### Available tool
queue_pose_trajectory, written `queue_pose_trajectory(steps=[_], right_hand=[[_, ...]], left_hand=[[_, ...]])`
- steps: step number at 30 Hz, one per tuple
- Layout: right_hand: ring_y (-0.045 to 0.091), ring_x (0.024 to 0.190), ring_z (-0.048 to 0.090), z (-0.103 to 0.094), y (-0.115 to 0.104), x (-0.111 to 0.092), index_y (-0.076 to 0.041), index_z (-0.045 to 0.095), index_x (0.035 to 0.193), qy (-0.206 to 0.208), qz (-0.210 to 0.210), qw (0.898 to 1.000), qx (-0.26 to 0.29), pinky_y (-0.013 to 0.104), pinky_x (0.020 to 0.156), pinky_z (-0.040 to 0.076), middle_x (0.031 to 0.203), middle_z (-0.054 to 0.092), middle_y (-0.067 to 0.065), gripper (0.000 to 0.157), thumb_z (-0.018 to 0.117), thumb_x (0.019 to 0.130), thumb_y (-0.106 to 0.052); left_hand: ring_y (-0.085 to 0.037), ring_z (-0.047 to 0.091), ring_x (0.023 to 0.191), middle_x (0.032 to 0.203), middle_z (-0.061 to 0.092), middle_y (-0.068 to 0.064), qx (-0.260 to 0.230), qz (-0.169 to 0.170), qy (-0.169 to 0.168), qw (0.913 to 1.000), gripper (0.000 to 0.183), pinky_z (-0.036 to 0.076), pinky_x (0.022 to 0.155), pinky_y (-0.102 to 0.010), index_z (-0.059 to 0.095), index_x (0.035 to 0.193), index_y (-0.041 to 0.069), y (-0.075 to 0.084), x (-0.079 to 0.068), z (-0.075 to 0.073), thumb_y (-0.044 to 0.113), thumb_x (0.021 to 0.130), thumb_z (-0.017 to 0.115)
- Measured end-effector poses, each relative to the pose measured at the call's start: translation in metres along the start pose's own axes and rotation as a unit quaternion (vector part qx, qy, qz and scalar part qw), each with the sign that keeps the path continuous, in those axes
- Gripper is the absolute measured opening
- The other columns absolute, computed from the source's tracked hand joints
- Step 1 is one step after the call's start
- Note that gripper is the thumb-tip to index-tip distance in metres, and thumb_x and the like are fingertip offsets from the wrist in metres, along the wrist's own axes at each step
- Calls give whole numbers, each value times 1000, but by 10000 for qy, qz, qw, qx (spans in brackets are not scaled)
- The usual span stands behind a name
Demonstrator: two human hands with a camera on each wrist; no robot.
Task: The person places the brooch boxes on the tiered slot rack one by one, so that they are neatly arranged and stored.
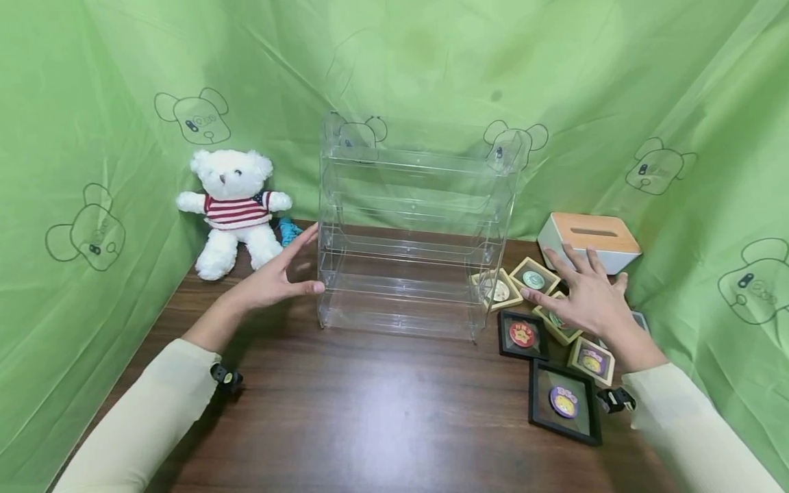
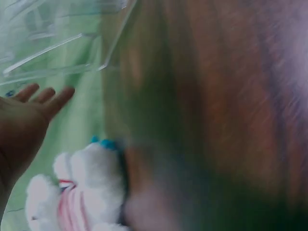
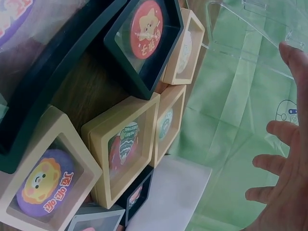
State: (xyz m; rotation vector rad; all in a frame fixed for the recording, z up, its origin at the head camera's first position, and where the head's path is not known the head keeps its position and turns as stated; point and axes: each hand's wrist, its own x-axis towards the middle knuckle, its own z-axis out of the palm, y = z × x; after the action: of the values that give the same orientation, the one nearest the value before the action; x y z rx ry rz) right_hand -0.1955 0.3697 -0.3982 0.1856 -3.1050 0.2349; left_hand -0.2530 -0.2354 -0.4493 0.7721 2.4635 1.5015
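A clear acrylic rack [image 1: 401,250] with several tiers stands upright on the table. My left hand [image 1: 271,279] is beside its left side, thumb and fingers spread, with the thumb tip right at the rack's edge in the head view. Over the group of framed badges to the right, my right hand [image 1: 588,294] hovers with its fingers spread and holds nothing. Under and around it lie pale wooden frames [image 3: 159,144], a small black frame with a red badge [image 1: 522,334] and a larger black frame with a purple badge [image 1: 564,400].
A white teddy bear [image 1: 237,205] in a striped shirt sits at the back left, a blue item [image 1: 288,231] beside it. At the back right is a white tissue box [image 1: 594,236] with a wooden lid. Green cloth [image 1: 419,61] hangs around the brown table [image 1: 370,411].
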Motion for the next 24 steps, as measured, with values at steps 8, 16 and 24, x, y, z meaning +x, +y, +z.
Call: queue_pose_trajectory(steps=[8, 16, 24], right_hand=[[59, 166, 18, 0, 5, 4, -32, 20, 179, -94, -240, 9992, 317, 99, 109, 22, 186, 20, 15, 100, 64, 100, -75], [64, 150, 42, 9, 31, 7, -30, 23, 178, -125, -573, 9911, 1194, 85, 109, 43, 178, 32, 27, 96, 77, 102, -52], [69, 143, 46, 13, 71, 12, -12, 34, 174, 116, -299, 9907, 1319, 86, 114, 35, 167, 40, 41, 87, 76, 105, -42]], left_hand=[[-51, 38, 160, 177, 24, -34, -1905, 222, -661, 9792, 138, 44, 127, -59, -7, 178, 38, -26, -6, 19, -15, 88, 82], [-30, 54, 155, 172, 22, -44, -2555, 467, -1033, 9601, 136, 65, 106, -45, -12, 177, 40, -32, -8, 24, -15, 91, 78], [-37, 49, 157, 173, 25, -41, -2478, 328, -986, 9632, 134, 63, 109, -50, -9, 178, 40, -31, -5, 27, -14, 91, 78]])
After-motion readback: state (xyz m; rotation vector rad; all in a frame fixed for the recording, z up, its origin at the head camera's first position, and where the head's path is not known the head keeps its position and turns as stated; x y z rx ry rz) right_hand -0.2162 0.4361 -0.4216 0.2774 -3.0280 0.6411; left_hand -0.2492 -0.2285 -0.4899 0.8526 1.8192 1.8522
